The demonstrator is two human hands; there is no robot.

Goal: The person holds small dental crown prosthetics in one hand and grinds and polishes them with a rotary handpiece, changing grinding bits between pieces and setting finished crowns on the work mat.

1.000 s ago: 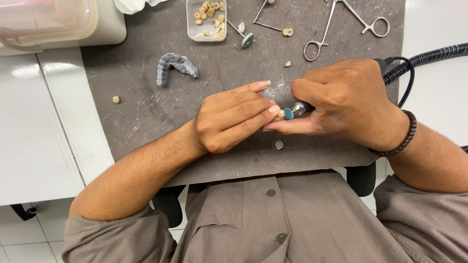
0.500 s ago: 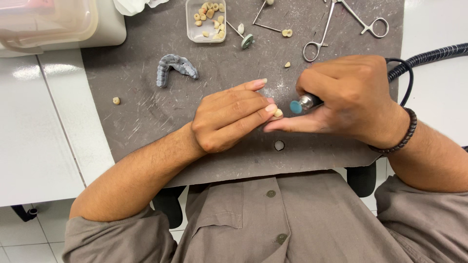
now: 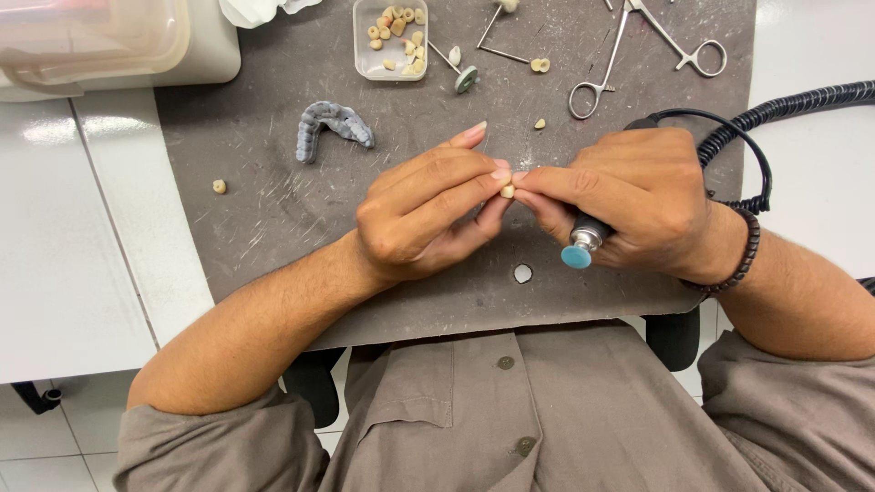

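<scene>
At the centre of the frame the left hand [image 3: 428, 214] and right hand [image 3: 638, 205] meet fingertip to fingertip, both pinching one small cream tooth [image 3: 507, 190] that sits between them, just above the grey mat [image 3: 273, 228]. The right hand's lower fingers are also closed around a handpiece [image 3: 583, 239], whose long axis runs down and left so its blue disc [image 3: 575, 257] points away from the tooth, below and right of it. A grey arch model [image 3: 330, 126] and a tray [image 3: 390, 41] of teeth lie upper left, forceps [image 3: 638, 46] upper right.
</scene>
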